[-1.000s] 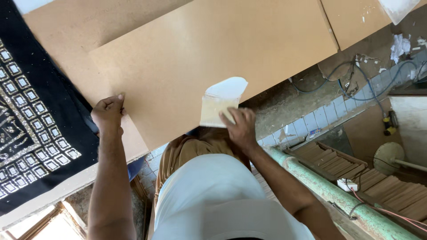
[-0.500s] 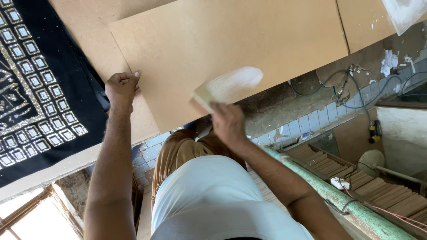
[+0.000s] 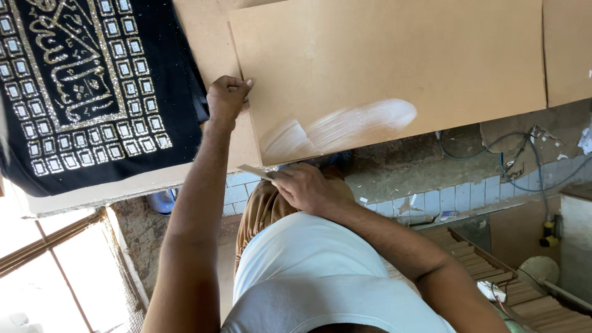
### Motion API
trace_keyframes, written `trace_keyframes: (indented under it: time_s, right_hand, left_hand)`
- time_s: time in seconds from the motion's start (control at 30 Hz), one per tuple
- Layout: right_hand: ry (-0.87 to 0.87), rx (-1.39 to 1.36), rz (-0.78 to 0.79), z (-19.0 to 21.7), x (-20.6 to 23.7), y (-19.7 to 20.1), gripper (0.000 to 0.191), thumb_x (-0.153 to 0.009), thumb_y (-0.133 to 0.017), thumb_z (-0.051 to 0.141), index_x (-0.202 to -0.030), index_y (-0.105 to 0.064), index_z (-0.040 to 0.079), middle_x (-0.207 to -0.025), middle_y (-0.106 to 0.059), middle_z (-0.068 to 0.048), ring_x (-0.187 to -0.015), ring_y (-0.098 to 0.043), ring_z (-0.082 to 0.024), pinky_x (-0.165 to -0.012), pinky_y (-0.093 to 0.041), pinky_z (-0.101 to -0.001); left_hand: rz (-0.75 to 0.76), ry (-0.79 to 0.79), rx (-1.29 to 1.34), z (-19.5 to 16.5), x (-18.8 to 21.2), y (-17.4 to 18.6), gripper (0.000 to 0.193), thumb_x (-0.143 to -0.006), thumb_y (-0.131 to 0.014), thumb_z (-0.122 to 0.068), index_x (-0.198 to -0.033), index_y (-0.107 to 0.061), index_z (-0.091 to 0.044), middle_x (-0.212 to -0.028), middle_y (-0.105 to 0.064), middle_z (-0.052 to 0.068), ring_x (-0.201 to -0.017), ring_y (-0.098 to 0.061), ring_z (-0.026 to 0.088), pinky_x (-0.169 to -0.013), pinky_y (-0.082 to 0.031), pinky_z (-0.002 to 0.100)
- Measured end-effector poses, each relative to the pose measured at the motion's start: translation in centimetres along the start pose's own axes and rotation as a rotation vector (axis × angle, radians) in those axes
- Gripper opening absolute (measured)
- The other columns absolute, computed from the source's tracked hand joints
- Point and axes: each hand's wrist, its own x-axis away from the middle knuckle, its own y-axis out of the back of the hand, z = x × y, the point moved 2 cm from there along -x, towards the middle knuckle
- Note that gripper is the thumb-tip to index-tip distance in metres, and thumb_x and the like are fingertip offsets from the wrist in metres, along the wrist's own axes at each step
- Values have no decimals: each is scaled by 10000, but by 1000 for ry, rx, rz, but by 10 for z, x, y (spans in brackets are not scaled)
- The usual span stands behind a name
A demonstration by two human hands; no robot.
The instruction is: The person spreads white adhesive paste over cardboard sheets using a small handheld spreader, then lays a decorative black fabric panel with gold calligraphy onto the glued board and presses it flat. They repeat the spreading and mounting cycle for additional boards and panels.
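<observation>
One brown board (image 3: 394,68) lies flat on a larger sheet of the same colour and serves as the reference. One white smear (image 3: 342,129) of wet paste runs along the board's near edge, from near its left corner toward its middle.

The left hand (image 3: 227,97) is clenched on the board's left edge, close to the near corner, thumb on top and fingers curled against the side. The right hand (image 3: 305,188) sits just below the board's near edge, under the left end of the smear. It grasps one thin flat scraper (image 3: 256,171) between thumb and fingers; the scraper points left and lies just off the board's corner, not touching the smear.

One black cloth (image 3: 86,86) with gold lettering and rows of small square ornaments lies to the left of the board, past the left hand. A second brown panel (image 3: 567,49) adjoins the board's right edge. Below the board's near edge, a row of pale tiles (image 3: 425,203) and one blue cable (image 3: 493,145) are visible on the floor.
</observation>
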Motion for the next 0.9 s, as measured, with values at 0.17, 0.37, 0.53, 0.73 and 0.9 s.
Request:
trace_keyframes:
  time_s: [0.17,0.37,0.53,0.73,0.9]
  right_hand:
    - [-499,-655,-331,-56,34,40,319,-1040,-622,239,-1218,-691,-17,-993,-760,-46,-897,-676,-96,-800,-555,-304]
    - [-739,-813,-885,-129,138,111,312,-1024,-684,273,-1158,-709,-8,-1018,-727,-14,-930,-623,-66,-832,-506,-252]
    - [-874,-603,-1212,-182,232,174,299,-998,-701,285,-1119,-719,13,-969,-731,-14,-839,-624,-89,-745,-496,-281]
    - [-754,-168,-1168,-249,284,271,257,-1068,-669,232,-1191,-734,16,-1081,-702,-45,-977,-621,-122,-867,-498,-310]
    - [-629,445,-858,-310,289,336,283,-1016,-703,111,-1296,-742,119,-1266,-704,-60,-1190,-576,-259,-1026,-460,-411]
  left_hand:
    - [-63,-61,-94,5,2,-3,276,-873,-855,-234,-943,-703,-15,-806,-708,50,-653,-681,98,-553,-635,280]
    - [-123,-133,-181,19,-4,-20,284,-906,-874,-225,-976,-694,-17,-777,-700,50,-604,-637,103,-499,-528,268]
    - [-81,-71,-176,19,-3,-33,286,-990,-823,-217,-1047,-665,13,-865,-688,81,-640,-636,110,-518,-575,270]
    - [-169,109,-350,-6,15,-51,303,-1026,-780,-251,-1081,-630,8,-926,-710,120,-735,-716,175,-566,-620,286]
    - [-228,215,-424,-16,24,-67,284,-1049,-754,-274,-1033,-633,-17,-948,-721,128,-786,-740,201,-637,-653,281]
